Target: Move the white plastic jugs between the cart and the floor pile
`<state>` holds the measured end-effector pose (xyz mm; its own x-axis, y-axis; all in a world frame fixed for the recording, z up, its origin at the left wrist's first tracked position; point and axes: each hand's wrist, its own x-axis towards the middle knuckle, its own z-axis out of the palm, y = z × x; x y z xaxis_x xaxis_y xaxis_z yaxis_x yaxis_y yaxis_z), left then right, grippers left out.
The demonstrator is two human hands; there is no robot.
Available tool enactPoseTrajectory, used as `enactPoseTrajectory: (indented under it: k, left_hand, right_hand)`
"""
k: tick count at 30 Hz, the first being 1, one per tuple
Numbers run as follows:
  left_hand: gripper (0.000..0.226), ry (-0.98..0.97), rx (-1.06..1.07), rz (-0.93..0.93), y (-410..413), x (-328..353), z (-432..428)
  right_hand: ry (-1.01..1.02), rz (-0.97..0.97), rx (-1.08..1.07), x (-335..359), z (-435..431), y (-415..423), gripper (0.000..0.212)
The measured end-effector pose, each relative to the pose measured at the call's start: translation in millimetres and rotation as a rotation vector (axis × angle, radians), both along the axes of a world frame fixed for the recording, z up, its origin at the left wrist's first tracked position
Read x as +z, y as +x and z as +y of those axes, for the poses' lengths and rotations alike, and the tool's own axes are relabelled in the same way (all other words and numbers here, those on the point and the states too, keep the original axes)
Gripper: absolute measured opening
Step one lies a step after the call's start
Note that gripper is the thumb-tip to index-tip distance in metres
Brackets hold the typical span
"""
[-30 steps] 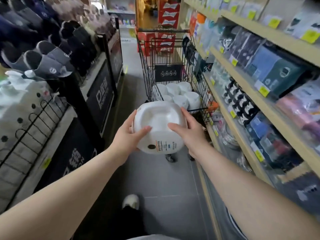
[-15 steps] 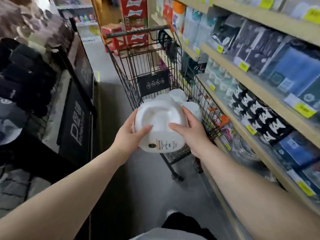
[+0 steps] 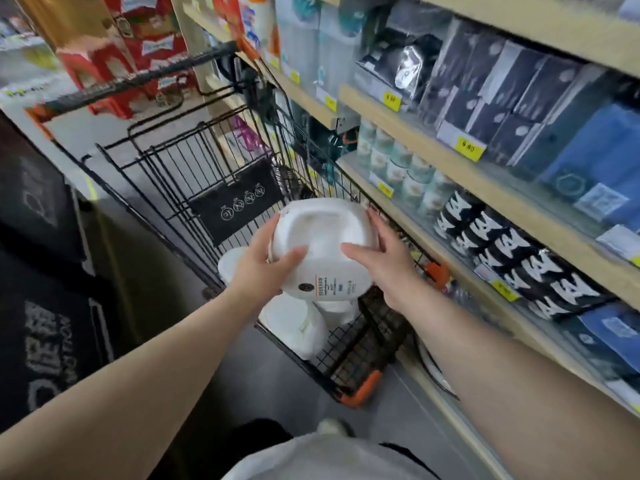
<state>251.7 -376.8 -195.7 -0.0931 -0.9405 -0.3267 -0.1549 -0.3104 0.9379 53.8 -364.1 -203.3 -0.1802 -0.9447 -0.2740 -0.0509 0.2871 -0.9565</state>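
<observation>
left hand (image 3: 263, 268) grips white bowl's left side, thumb curled over its upturned base | right hand (image 3: 384, 261) clasps right side likewise | white bowl (image 3: 325, 247) upside down, label toward wearer, held above wire shopping cart (image 3: 349, 362) | more white bowls (image 3: 294, 323) below in basket: best lowered level, two-handed, nested gently | store shelf (image 3: 485, 188) beyond at right

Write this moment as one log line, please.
hands: left and right hold bowl | bowl: upside down, over cart | cart: more white bowls | right: shelves
</observation>
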Motion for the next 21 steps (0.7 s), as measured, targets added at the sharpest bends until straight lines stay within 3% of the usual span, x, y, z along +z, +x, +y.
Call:
enactPoseTrajectory:
  k: [10,16,21]
  left_hand:
    - [0.076,0.092,-0.481,-0.014,-37,-29,-151]
    - [0.067,-0.034,-0.904,-0.171,-69,-54,-197]
    - [0.071,-0.048,-1.118,-0.123,-103,-84,-188]
  right_hand:
    - [0.045,0.012,-0.521,-27,-52,-2,0.081]
    - [0.006,-0.069,-0.859,-37,-40,23,0.053]
    - [0.012,-0.105,-1.067,-76,-15,39,0.073]
